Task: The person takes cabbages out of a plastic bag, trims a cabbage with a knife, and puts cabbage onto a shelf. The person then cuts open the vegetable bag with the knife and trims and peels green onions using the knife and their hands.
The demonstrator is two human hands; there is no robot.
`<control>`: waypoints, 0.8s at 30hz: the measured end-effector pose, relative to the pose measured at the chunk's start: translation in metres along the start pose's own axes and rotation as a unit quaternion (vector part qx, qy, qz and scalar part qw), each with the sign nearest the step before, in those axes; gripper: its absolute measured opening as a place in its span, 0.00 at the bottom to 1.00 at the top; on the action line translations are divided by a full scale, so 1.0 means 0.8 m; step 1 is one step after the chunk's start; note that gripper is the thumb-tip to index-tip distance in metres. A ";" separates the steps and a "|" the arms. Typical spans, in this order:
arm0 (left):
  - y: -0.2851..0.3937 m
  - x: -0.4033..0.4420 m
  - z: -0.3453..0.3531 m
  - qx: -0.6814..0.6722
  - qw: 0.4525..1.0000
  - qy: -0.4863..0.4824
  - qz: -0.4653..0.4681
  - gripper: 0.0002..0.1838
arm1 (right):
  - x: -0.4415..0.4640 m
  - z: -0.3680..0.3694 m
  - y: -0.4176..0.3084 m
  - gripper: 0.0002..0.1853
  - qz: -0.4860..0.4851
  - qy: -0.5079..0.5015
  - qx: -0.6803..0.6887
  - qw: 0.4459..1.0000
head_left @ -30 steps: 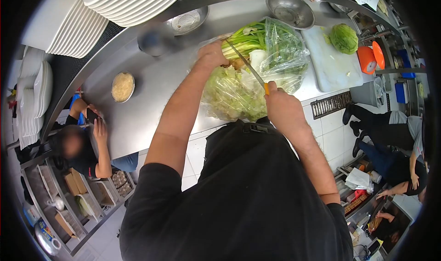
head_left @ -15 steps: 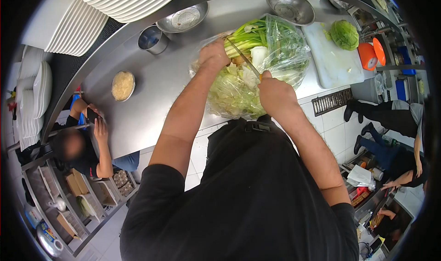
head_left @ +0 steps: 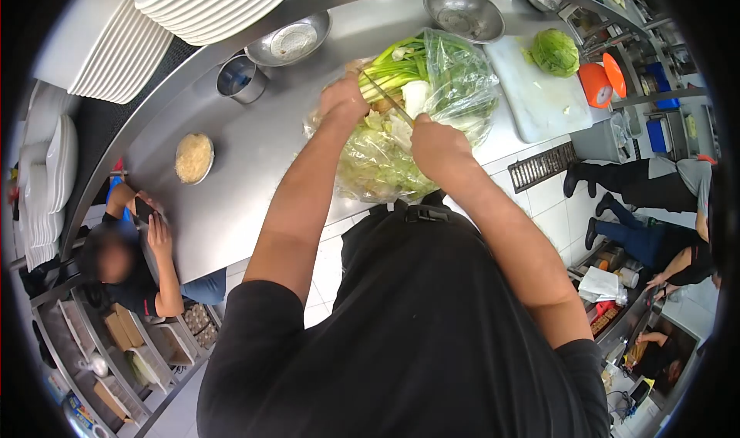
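Observation:
My right hand (head_left: 439, 147) is closed round the handle of a knife (head_left: 389, 99), whose blade points up and left across the vegetables. Around the upper left edge of the plastic bag, my left hand (head_left: 344, 99) is closed on something I cannot make out, near the blade's tip. Green onions (head_left: 397, 72) with white ends lie at the top of the pile, partly under clear plastic (head_left: 462, 83). Pale leafy greens (head_left: 385, 161) fill the lower part of the bag, close to my apron.
A white cutting board (head_left: 539, 99), green cabbage (head_left: 554, 52) and orange scale (head_left: 595, 84) are at the right. Metal bowls (head_left: 462, 16), a metal cup (head_left: 242, 80) and a bowl of shredded food (head_left: 193, 158) stand on the steel table (head_left: 231, 207). A person (head_left: 127, 265) sits at left.
The view has shifted slightly, so the table things appear further left. My right hand and the knife have moved a little up and left relative to the vegetables.

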State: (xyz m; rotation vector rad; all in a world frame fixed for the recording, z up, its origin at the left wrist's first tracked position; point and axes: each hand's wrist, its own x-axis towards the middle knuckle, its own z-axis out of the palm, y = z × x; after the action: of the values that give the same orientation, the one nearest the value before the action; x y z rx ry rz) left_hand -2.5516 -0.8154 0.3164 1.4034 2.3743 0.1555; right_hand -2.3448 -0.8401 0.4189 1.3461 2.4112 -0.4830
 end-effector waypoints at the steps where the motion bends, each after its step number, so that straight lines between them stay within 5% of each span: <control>1: -0.001 0.002 0.001 -0.002 1.000 -0.002 -0.003 0.29 | -0.011 -0.003 0.000 0.16 0.009 -0.013 -0.005 1.000; 24: 0.000 -0.003 0.002 0.013 1.000 0.020 0.004 0.28 | 0.034 0.028 0.006 0.18 0.000 -0.024 0.006 1.000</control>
State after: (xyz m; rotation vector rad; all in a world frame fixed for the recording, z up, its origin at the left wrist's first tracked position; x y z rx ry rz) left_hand -2.5499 -0.8174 0.3158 1.4359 2.4115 0.1560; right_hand -2.3518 -0.8275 0.3860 1.3233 2.3728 -0.5246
